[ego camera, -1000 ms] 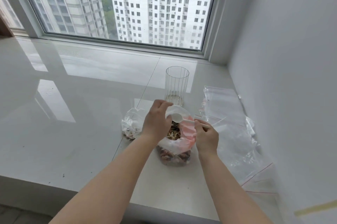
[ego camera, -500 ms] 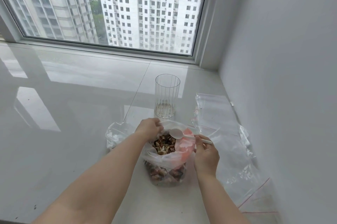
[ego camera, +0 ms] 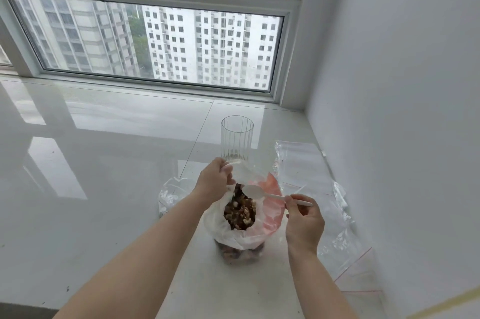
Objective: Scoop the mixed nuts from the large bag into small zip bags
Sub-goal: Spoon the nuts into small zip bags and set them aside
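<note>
On sill | left hand (ego camera: 213, 181) grips nut bag (ego camera: 270, 217) rim | right hand (ego camera: 304, 222) pinches spoon (ego camera: 255, 192) | no legible writing

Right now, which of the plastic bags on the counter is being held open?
The large bag of mixed nuts, its rim gripped by the left hand. The zip bags at right lie flat and untouched; the crumpled bag sits untouched behind the left arm.

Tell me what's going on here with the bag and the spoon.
A person is portioning mixed nuts at a white sill. The left hand grips the rim of the big bag to hold it open, and the right hand pinches a white spoon whose empty bowl sits just over the nuts. Zip bags lie to the right, and a ribbed glass stands behind.
</note>
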